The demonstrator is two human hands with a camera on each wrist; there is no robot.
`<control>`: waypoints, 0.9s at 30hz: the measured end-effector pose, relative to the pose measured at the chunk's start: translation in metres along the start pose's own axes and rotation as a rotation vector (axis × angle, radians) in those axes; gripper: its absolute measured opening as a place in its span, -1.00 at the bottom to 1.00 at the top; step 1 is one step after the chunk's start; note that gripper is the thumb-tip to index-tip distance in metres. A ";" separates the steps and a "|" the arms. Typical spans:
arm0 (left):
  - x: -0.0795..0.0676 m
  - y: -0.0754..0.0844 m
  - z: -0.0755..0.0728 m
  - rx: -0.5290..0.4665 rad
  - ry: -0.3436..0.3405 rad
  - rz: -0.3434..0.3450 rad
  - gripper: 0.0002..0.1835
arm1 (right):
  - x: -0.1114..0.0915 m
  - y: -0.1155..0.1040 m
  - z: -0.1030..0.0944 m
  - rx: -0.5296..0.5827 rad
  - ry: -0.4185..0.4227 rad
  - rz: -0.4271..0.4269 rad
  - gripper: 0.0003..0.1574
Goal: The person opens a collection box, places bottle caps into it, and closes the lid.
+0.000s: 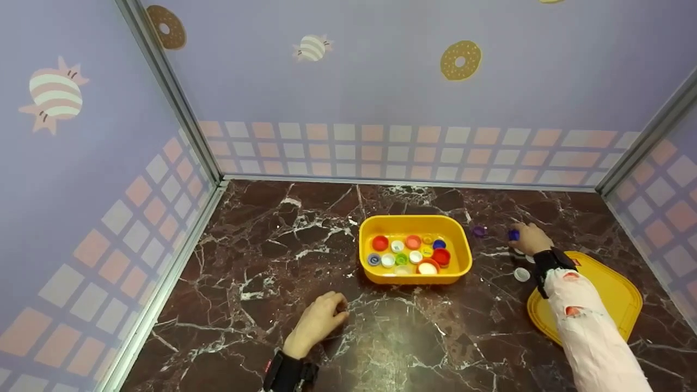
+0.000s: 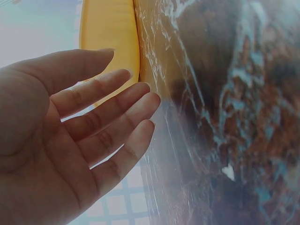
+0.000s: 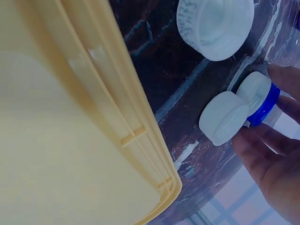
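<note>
Marbled tabletop [image 1: 463, 332] is lying under the right hand [image 1: 532, 239] pinching a blue cap [image 3: 267, 106] (crowding is risking a bumped white cap [image 3: 218, 117] alongside).

the tray [image 1: 415, 279] and lid [image 1: 612, 283] are yellow, the held cap [image 1: 513, 235] blue, the tabletop [image 1: 218, 305] dark brown veined white, the wall [image 1: 375, 81] lilac with pink-and-white squares

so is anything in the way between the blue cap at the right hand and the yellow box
Yes, a small purple cap lies between the blue cap at the right hand and the yellow box. The box's wall also stands there, but nothing visible covers its top.
</note>
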State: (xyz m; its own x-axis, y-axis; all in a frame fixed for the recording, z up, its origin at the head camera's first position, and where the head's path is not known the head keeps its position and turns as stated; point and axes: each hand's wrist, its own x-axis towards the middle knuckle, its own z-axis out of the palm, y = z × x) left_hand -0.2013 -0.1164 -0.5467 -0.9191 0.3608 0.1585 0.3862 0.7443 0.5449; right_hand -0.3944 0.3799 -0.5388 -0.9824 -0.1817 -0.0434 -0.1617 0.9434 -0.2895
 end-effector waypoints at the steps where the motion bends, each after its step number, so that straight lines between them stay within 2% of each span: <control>1: 0.000 0.000 0.000 0.001 -0.001 0.000 -0.92 | 0.000 0.000 0.001 0.003 0.003 -0.001 -0.40; 8: -0.001 0.000 0.000 0.017 0.022 0.023 -0.92 | 0.000 -0.004 0.001 -0.003 0.014 -0.026 -0.51; 13: -0.003 0.000 0.000 0.031 0.055 0.046 -0.91 | -0.001 -0.009 -0.009 0.012 0.052 -0.055 -0.58; 19: -0.002 0.001 0.000 0.015 0.026 0.027 -0.92 | 0.003 -0.022 -0.027 0.082 0.127 -0.069 -0.58; 23: -0.002 0.002 0.000 0.003 -0.012 -0.001 -0.91 | 0.005 -0.041 -0.034 0.132 0.204 -0.138 -0.57; 27: 0.000 0.003 0.000 0.000 -0.011 0.002 -0.91 | 0.011 -0.066 -0.038 0.132 0.297 -0.240 -0.62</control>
State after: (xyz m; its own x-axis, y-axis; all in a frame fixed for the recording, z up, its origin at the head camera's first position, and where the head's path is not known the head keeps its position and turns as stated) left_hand -0.1999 -0.1142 -0.5452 -0.9174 0.3685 0.1504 0.3879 0.7437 0.5445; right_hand -0.3979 0.3263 -0.4838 -0.9055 -0.2861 0.3135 -0.3956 0.8365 -0.3792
